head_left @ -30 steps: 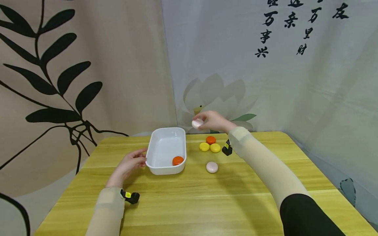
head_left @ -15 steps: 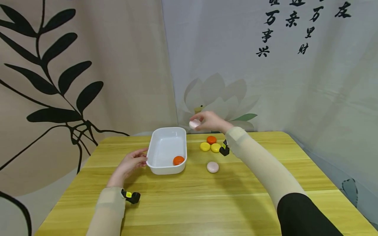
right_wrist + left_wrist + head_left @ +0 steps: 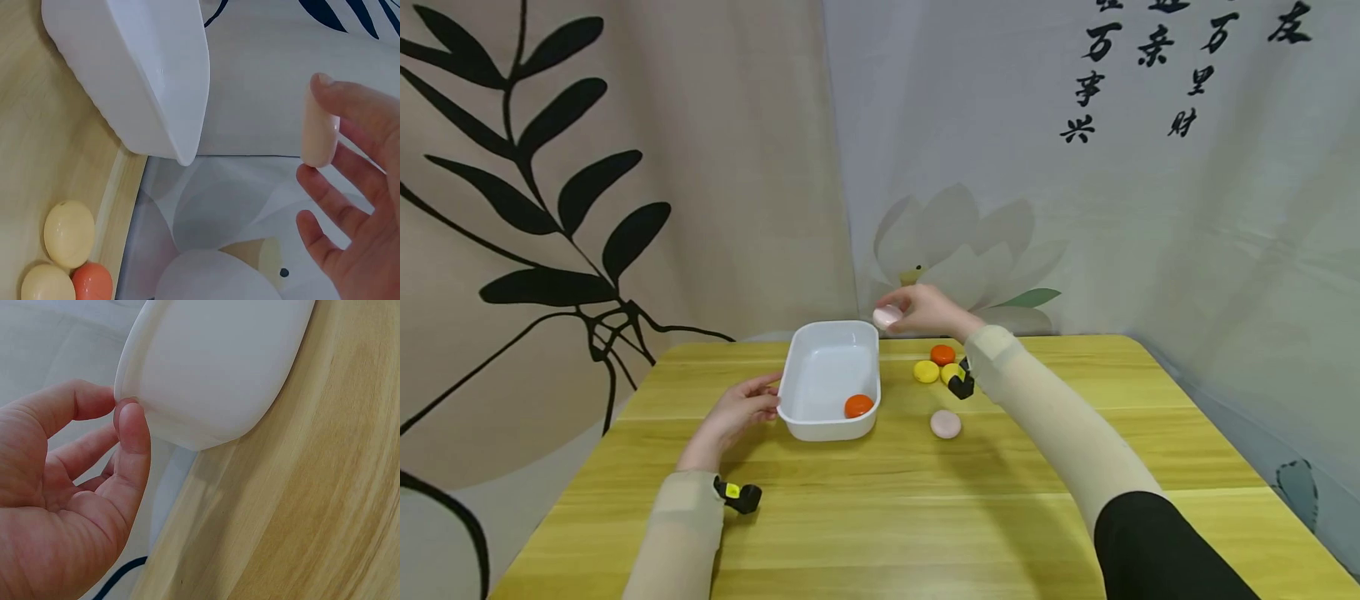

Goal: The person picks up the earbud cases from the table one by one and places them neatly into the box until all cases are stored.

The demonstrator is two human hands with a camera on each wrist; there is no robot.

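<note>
A white rectangular dish (image 3: 826, 431) stands on the table, with one glossy orange disc (image 3: 859, 406) inside at its near right corner. My left hand (image 3: 741, 417) is at the dish's left side; in the left wrist view, thumb and forefinger pinch its rim (image 3: 128, 369). My right hand (image 3: 931, 310) holds a pale pink rounded disc (image 3: 887, 317) in the air, right of the dish's far end. Seen edge-on in the right wrist view, that pink disc (image 3: 320, 128) sits between thumb and fingers, apart from the dish (image 3: 119, 81).
Right of the dish, an orange disc (image 3: 942, 355) and two yellow discs, one (image 3: 926, 372) fully visible and one (image 3: 950, 372) partly behind the wrist camera, lie clustered. Nearer lies another pale pink disc (image 3: 945, 424). A printed curtain (image 3: 745, 167) hangs behind the wooden table (image 3: 865, 517).
My right hand has moved slightly left with the pink disc, closer to the dish. The left hand keeps its place at the rim. The whole view has shifted a little.
</note>
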